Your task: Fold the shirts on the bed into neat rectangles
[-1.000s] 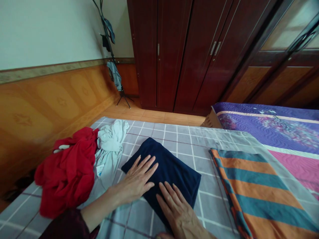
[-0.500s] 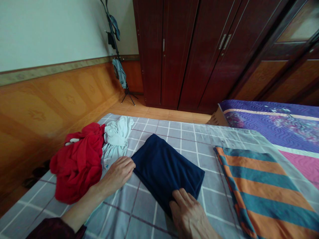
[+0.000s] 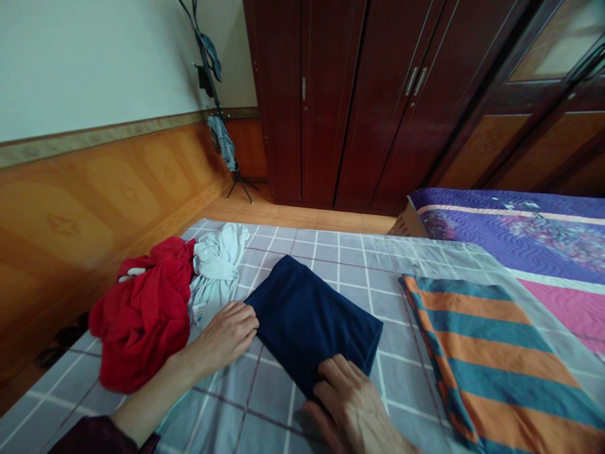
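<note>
Though faintly creased, a smooth navy cloth rectangle (image 3: 312, 315), edges in both grasping hands (image 3: 230, 332) (image 3: 352, 403).

Your left hand (image 3: 230, 333), earlier flat on the blue cloth (image 3: 312, 312), now closes on its left corner; your right hand (image 3: 353, 398) has gone from flat to curled at its near edge.

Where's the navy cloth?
Head view, centre: the navy cloth lies on the checked sheet between the pale garment and the striped cloth, with left hand and right hand at its edges.
</note>
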`<state>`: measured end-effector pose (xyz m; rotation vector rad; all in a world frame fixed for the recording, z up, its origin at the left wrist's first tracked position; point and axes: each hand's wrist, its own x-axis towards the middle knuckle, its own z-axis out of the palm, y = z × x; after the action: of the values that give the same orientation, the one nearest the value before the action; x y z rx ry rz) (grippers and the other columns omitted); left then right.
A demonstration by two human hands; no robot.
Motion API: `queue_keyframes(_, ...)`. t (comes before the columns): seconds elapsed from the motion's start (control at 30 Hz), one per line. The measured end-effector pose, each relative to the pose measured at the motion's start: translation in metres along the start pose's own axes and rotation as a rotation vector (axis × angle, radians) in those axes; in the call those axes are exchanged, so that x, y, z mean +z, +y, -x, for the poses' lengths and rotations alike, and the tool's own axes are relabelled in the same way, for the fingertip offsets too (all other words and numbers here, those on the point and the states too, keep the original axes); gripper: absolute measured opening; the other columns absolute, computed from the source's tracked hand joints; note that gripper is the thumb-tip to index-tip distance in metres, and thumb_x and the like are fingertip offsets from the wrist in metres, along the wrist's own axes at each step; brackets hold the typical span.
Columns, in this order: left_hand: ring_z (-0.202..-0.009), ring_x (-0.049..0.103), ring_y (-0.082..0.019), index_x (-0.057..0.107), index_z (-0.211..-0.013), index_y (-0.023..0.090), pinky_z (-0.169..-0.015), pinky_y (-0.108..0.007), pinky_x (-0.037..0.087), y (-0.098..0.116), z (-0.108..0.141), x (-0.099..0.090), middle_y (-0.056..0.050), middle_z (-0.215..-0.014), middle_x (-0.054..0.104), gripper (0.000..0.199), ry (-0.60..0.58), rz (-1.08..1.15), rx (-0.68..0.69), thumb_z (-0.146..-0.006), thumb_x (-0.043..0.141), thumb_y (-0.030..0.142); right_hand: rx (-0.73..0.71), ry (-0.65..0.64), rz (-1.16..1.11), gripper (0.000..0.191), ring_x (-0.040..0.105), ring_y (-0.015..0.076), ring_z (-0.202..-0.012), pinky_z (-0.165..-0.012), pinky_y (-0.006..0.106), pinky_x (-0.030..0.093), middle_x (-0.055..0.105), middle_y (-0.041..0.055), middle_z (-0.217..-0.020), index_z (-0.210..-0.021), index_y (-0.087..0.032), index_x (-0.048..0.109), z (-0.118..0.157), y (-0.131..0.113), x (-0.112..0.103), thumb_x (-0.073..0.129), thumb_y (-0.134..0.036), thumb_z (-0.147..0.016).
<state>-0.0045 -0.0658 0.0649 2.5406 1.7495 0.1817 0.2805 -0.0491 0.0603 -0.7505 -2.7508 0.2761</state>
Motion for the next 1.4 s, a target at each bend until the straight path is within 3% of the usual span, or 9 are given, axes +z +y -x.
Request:
queue_keyframes(0.13,-0.111,0.052,-0.022,0.059,-0.111,0.018,-0.099,-0.041,0.039,0.017,-0.017,0.001,-0.007,-0.114,0.060,0.023,0.107,-0.004,0.029,-0.094,0.043,0.019,-0.080,0.166,0.137,0.042,0.048,0.0278,-0.123,-0.095,0.038,0.044,0.050,0.0115,-0.136,-0.124,-0.019,0.055,0.000,0.004,0.010,0.054,-0.034,-0.085)
queue_keyframes(0.27,-0.139,0.024,-0.025,0.032,-0.143,0.022,-0.112,-0.049,0.023,0.024,-0.032,0.022,-0.006,-0.149,0.035,0.054,0.095,-0.052,0.082,-0.093,0.048,0.027,-0.160,0.042,0.114,0.071,0.031,0.0333,-0.135,-0.104,0.045,0.037,0.033,0.0189,-0.146,-0.141,-0.011,0.038,0.002,0.009,0.026,0.057,-0.047,-0.083)
queue_keyframes(0.47,-0.142,0.011,-0.029,0.011,-0.150,0.025,-0.112,-0.055,0.020,0.018,-0.027,0.047,-0.008,-0.156,0.013,0.068,-0.007,-0.017,0.026,-0.093,0.046,0.037,-0.162,-0.048,0.061,0.079,0.030,0.0371,-0.134,-0.103,0.051,0.038,0.030,0.0233,-0.145,-0.141,-0.009,0.038,0.002,0.012,0.032,0.049,-0.062,-0.084)
queue_keyframes(0.63,-0.141,0.017,-0.030,0.026,-0.147,0.024,-0.111,-0.056,0.022,0.024,-0.034,0.032,-0.009,-0.153,0.024,0.058,-0.031,0.006,0.010,-0.094,0.045,0.039,-0.119,-0.073,-0.010,0.071,0.034,0.0344,-0.133,-0.102,0.049,0.041,0.034,0.0202,-0.144,-0.138,-0.011,0.044,0.000,0.013,0.020,0.044,-0.060,-0.087)
queue_keyframes(0.77,-0.142,0.016,-0.025,0.031,-0.144,0.023,-0.114,-0.052,0.018,0.034,-0.059,0.021,-0.007,-0.152,0.028,0.053,0.057,-0.001,0.007,-0.095,0.041,0.040,0.070,0.075,0.032,0.067,0.024,0.0328,-0.138,-0.105,0.050,0.037,0.026,0.0191,-0.150,-0.142,-0.012,0.037,-0.002,0.026,0.016,0.045,-0.052,-0.090)
queue_keyframes(0.87,-0.142,0.012,-0.028,0.023,-0.147,0.021,-0.112,-0.055,0.018,0.034,-0.075,0.030,-0.010,-0.154,0.021,0.062,0.094,0.008,0.014,-0.093,0.045,0.043,0.110,0.160,0.112,0.073,0.018,0.0358,-0.139,-0.105,0.055,0.035,0.022,0.0211,-0.151,-0.144,-0.010,0.032,-0.001,0.041,0.024,0.046,-0.054,-0.088)
queue_keyframes(1.13,-0.141,0.016,-0.029,0.024,-0.147,0.021,-0.111,-0.056,0.019,0.028,-0.076,0.054,-0.013,-0.154,0.021,0.062,0.094,0.087,0.014,-0.093,0.042,0.047,0.145,0.118,0.082,0.072,0.025,0.0363,-0.137,-0.105,0.055,0.035,0.029,0.0218,-0.148,-0.141,-0.011,0.038,0.002,0.045,0.033,0.050,-0.055,-0.086)
queue_keyframes(1.3,-0.132,0.037,-0.024,0.037,-0.139,0.015,-0.108,-0.043,0.034,0.000,-0.073,0.047,-0.014,-0.142,0.042,0.049,0.321,0.206,-0.272,-0.095,0.039,0.037,0.359,0.236,0.088,0.049,0.039,0.0314,-0.129,-0.102,0.049,0.039,0.042,0.0191,-0.141,-0.130,-0.009,0.050,-0.004,0.059,0.017,0.051,-0.033,-0.088)
queue_keyframes(1.4,-0.116,0.053,-0.025,0.048,-0.128,0.011,-0.098,-0.040,0.041,-0.027,-0.077,0.038,-0.016,-0.122,0.058,0.043,0.251,0.173,-0.480,-0.093,0.040,0.036,0.533,0.269,0.173,0.043,0.044,0.0339,-0.121,-0.098,0.050,0.040,0.049,0.0207,-0.133,-0.124,-0.008,0.054,-0.004,0.081,0.010,0.051,-0.030,-0.087)
